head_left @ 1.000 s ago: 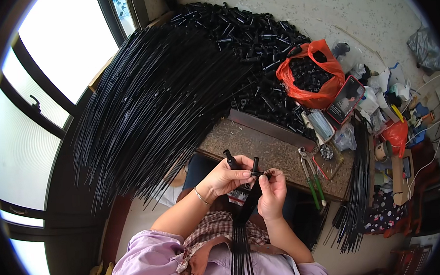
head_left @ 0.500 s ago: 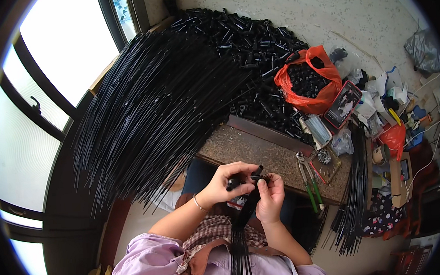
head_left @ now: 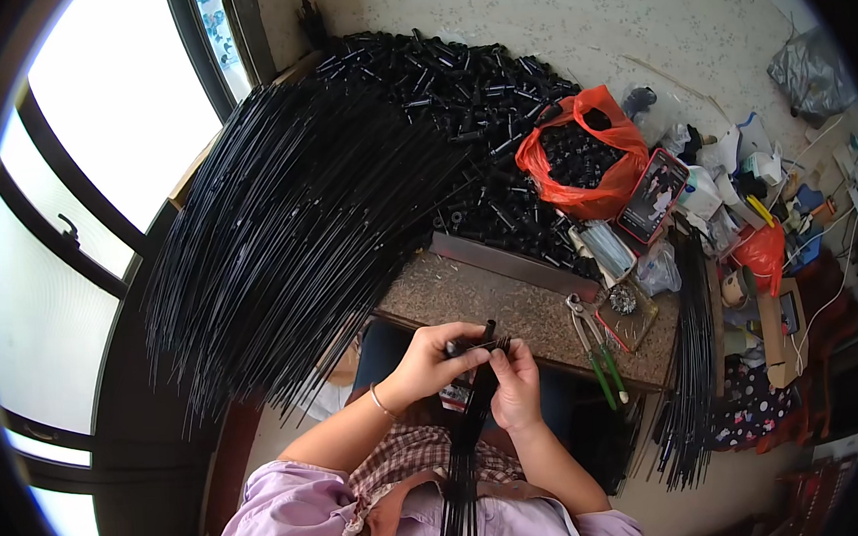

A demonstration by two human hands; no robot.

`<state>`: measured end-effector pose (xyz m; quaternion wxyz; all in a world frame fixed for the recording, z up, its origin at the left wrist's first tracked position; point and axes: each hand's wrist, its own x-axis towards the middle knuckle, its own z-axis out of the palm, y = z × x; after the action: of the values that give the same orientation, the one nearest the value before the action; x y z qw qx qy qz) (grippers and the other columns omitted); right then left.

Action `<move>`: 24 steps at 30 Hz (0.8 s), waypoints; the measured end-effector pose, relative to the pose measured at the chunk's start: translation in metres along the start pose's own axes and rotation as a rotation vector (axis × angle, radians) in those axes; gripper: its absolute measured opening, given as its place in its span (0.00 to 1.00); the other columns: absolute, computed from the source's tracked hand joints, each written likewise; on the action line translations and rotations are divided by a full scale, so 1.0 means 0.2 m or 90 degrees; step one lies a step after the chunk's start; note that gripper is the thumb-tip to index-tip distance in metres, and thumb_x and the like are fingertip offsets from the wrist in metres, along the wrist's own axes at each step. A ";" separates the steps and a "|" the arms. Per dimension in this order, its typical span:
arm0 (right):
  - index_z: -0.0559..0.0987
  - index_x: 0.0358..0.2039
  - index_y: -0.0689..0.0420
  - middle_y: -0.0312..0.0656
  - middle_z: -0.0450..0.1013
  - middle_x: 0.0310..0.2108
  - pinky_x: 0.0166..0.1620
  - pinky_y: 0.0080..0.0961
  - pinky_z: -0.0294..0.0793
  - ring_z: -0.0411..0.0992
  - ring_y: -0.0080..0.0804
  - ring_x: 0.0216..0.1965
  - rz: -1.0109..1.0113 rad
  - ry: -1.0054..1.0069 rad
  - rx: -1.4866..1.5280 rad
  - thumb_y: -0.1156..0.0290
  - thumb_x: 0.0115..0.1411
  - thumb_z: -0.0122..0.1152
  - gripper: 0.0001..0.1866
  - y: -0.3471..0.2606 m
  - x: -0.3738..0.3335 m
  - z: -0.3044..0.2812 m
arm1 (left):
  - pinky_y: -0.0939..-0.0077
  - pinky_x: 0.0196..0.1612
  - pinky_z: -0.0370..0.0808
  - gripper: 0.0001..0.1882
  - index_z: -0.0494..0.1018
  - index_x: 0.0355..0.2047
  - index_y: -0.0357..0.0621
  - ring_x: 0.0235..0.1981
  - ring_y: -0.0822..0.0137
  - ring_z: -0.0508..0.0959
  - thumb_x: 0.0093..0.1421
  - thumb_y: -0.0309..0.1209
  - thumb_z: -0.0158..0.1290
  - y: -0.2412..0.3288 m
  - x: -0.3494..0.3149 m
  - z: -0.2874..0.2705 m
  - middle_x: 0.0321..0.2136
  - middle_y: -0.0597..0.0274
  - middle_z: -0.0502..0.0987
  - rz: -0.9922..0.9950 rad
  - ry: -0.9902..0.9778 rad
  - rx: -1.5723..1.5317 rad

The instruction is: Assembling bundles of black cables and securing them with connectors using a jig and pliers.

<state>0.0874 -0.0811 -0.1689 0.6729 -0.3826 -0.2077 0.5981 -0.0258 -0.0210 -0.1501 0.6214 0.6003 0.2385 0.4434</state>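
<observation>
My left hand [head_left: 426, 363] is closed around a small black tubular plastic piece, whose end pokes out between the fingers. My right hand [head_left: 517, 395] pinches close beside it, thumb against fingertips, at the upper end of the black rods. A thin strand seems to run between the two hands; its details are too small to tell. Below the fingers a bundle of thin black rods [head_left: 459, 468], like umbrella ribs, hangs down over my lap. Both hands are held in front of the bench's near edge.
A brown speckled bench [head_left: 488, 289] carries a metal strip [head_left: 511, 264], green-handled pliers [head_left: 598, 351] and a small tray [head_left: 628, 316]. Behind lie heaped black tubular parts [head_left: 439, 83], a red bag [head_left: 581, 197] and a phone [head_left: 653, 195]. Long black rods [head_left: 282, 237] fill the left; more rods [head_left: 685, 371] hang right.
The whole view has shifted slightly. My hands stay close together, the black piece in the left has turned a little, and the hanging rods have swung slightly left.
</observation>
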 end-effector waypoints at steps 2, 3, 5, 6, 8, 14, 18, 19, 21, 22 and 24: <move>0.65 0.26 0.56 0.31 0.64 0.25 0.35 0.11 0.58 0.60 0.15 0.29 -0.014 0.029 -0.007 0.73 0.48 0.51 0.05 0.00 -0.01 -0.01 | 0.82 0.28 0.67 0.12 0.68 0.26 0.35 0.26 0.73 0.69 0.39 0.24 0.54 0.05 0.03 -0.03 0.25 0.65 0.70 0.156 -0.061 0.379; 0.65 0.26 0.56 0.32 0.65 0.25 0.35 0.12 0.60 0.62 0.16 0.28 -0.002 0.013 0.005 0.72 0.48 0.51 0.06 0.02 -0.01 -0.02 | 0.82 0.28 0.67 0.12 0.68 0.26 0.35 0.26 0.73 0.69 0.39 0.24 0.54 0.05 0.03 -0.03 0.25 0.65 0.70 0.157 -0.062 0.380; 0.65 0.26 0.56 0.34 0.65 0.26 0.34 0.14 0.62 0.63 0.18 0.28 0.009 -0.003 0.018 0.71 0.48 0.51 0.06 0.00 -0.01 -0.03 | 0.82 0.26 0.67 0.11 0.68 0.26 0.34 0.24 0.74 0.69 0.39 0.23 0.55 0.05 0.02 -0.02 0.23 0.65 0.69 -0.134 -0.058 -0.011; 0.65 0.27 0.57 0.36 0.66 0.26 0.33 0.17 0.64 0.64 0.21 0.28 0.052 -0.100 0.055 0.69 0.48 0.51 0.07 -0.02 -0.01 -0.02 | 0.85 0.25 0.66 0.10 0.69 0.25 0.33 0.23 0.75 0.68 0.39 0.22 0.54 0.05 0.01 -0.03 0.22 0.65 0.68 -0.177 -0.061 -0.112; 0.65 0.31 0.59 0.42 0.67 0.26 0.32 0.25 0.69 0.68 0.30 0.28 0.075 -0.237 0.055 0.66 0.49 0.49 0.12 -0.03 0.00 -0.01 | 0.86 0.22 0.66 0.10 0.68 0.26 0.33 0.19 0.76 0.68 0.40 0.21 0.53 0.02 0.01 -0.05 0.21 0.65 0.68 -0.193 -0.090 -0.206; 0.67 0.32 0.58 0.43 0.68 0.24 0.32 0.29 0.69 0.68 0.33 0.27 0.167 -0.237 0.090 0.65 0.47 0.51 0.13 -0.02 0.04 -0.07 | 0.84 0.31 0.64 0.07 0.70 0.22 0.36 0.25 0.74 0.68 0.40 0.22 0.54 0.03 0.07 -0.11 0.21 0.63 0.68 -0.123 -0.163 0.001; 0.69 0.27 0.61 0.43 0.68 0.24 0.33 0.26 0.69 0.68 0.31 0.26 0.296 -0.318 0.168 0.68 0.44 0.54 0.11 -0.06 0.04 -0.03 | 0.83 0.31 0.64 0.07 0.69 0.20 0.36 0.25 0.71 0.68 0.37 0.22 0.55 0.00 0.09 -0.16 0.21 0.63 0.69 -0.099 -0.303 -0.176; 0.69 0.27 0.61 0.43 0.68 0.24 0.33 0.26 0.69 0.68 0.31 0.26 0.294 -0.324 0.165 0.68 0.44 0.54 0.11 -0.07 0.03 -0.02 | 0.83 0.31 0.64 0.07 0.69 0.20 0.36 0.25 0.71 0.68 0.37 0.22 0.55 0.02 0.11 -0.15 0.21 0.63 0.69 -0.093 -0.302 -0.173; 0.70 0.28 0.62 0.43 0.68 0.24 0.34 0.26 0.68 0.68 0.31 0.27 0.276 -0.356 0.110 0.70 0.43 0.55 0.12 -0.10 0.02 0.00 | 0.82 0.31 0.64 0.07 0.69 0.19 0.35 0.25 0.71 0.68 0.36 0.22 0.56 0.06 0.12 -0.14 0.20 0.62 0.68 -0.114 -0.395 -0.263; 0.68 0.30 0.59 0.43 0.67 0.24 0.33 0.29 0.68 0.67 0.32 0.25 0.251 -0.346 0.091 0.70 0.44 0.55 0.12 -0.11 0.01 0.00 | 0.79 0.34 0.64 0.10 0.70 0.23 0.36 0.29 0.69 0.68 0.39 0.26 0.55 0.05 0.13 -0.16 0.24 0.60 0.69 -0.074 -0.420 -0.195; 0.68 0.28 0.58 0.43 0.67 0.24 0.32 0.27 0.68 0.67 0.30 0.24 0.181 -0.252 0.089 0.69 0.45 0.54 0.10 -0.09 -0.02 0.01 | 0.76 0.36 0.63 0.14 0.69 0.28 0.37 0.32 0.67 0.68 0.42 0.31 0.53 0.13 0.14 -0.13 0.29 0.58 0.68 -0.044 -0.316 -0.049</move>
<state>0.0979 -0.0840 -0.1532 0.5533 -0.2360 -0.2379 0.7626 -0.0398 0.0138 -0.1232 0.6984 0.6579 0.0820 0.2696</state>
